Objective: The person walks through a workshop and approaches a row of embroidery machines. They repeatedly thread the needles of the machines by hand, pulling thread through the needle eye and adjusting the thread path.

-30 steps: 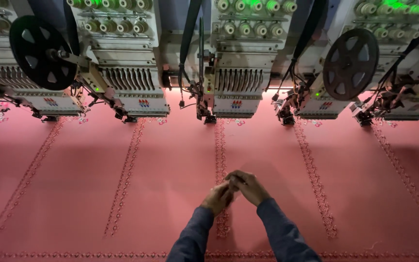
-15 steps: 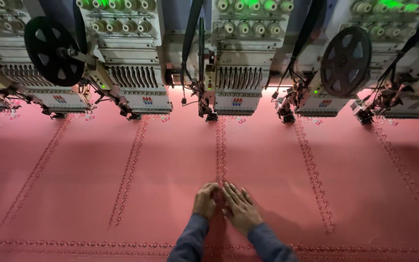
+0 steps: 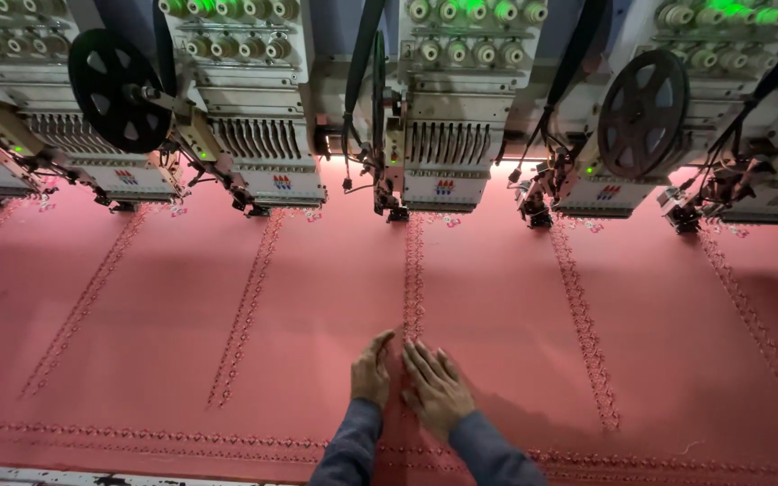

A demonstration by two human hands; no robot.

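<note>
Left hand [image 3: 371, 373]: flat, fingers spread, pressing the pink embroidered fabric [image 3: 497, 306].
Right hand [image 3: 436, 387]: flat, empty, beside the stitched centre strip [image 3: 413, 270].
Behind: white embroidery machine heads [image 3: 447, 135].

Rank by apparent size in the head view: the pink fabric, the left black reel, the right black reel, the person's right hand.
1. Pink fabric, by far.
2-3. Left black reel and right black reel: look alike, unranked.
4. Right hand, though nearer the camera.
</note>
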